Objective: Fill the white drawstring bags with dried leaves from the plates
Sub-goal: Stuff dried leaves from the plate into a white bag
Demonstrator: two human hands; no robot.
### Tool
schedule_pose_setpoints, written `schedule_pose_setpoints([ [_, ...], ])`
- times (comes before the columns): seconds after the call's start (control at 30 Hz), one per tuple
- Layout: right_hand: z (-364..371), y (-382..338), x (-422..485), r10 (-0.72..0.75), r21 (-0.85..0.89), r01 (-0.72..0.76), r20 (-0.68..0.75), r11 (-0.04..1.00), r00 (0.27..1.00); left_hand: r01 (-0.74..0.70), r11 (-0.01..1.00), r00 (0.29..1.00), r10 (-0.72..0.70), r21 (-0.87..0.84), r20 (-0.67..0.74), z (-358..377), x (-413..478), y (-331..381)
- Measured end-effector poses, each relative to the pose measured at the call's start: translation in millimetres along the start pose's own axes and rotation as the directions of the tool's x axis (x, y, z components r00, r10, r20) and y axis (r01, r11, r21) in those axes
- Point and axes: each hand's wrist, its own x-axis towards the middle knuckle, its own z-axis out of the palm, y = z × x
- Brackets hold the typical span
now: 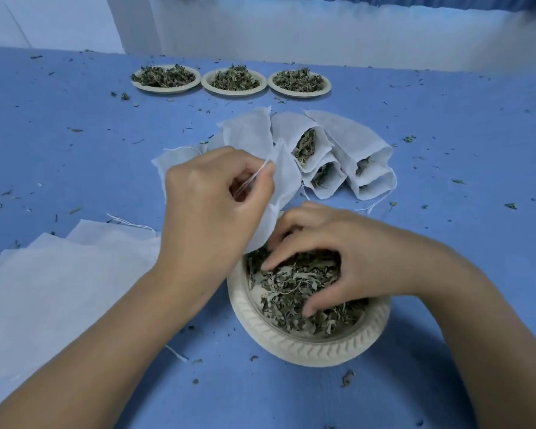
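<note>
A cream plate point(307, 351) of dried leaves point(294, 292) sits in front of me. My left hand point(211, 205) grips a white drawstring bag point(283, 181) by its mouth and string, holding it just above the plate's far rim. My right hand point(331, 258) lies on the leaves, fingers curled into the pile. Several filled bags point(341, 147) lie on their sides behind, with leaves showing at their open mouths.
Three more plates of leaves point(165, 76) point(233, 80) point(299, 82) line the far side of the blue table point(461, 150). Flat empty bags point(44, 289) are stacked at my left. Leaf crumbs are scattered over the table. A white wall stands behind.
</note>
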Motion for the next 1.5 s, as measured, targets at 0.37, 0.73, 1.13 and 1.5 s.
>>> schedule_pose_setpoints([
  [0.37,-10.9,-1.6,-7.4,-0.042,0.19,0.077,-0.179,0.979,0.983,0.059,0.996,0.998,-0.057,-0.062,0.03,0.0,-0.8,-2.9],
  [0.73,-24.9,11.9,-15.5,0.036,0.529,0.308,-0.543,0.791,0.839,0.099,0.979,0.986,-0.072,-0.177,0.153,6.0,-17.7,1.6],
  [1.13,9.1,-0.2,5.5,0.158,0.411,0.219,-0.707,0.885,0.689,0.284,0.892,0.958,-0.249,-0.352,0.143,7.6,-21.9,4.7],
  [1.5,-0.4,9.4,-1.5,-0.207,-0.146,0.15,-0.565,0.978,0.799,0.251,0.908,0.968,-0.226,-0.336,0.112,6.3,-18.9,0.7],
])
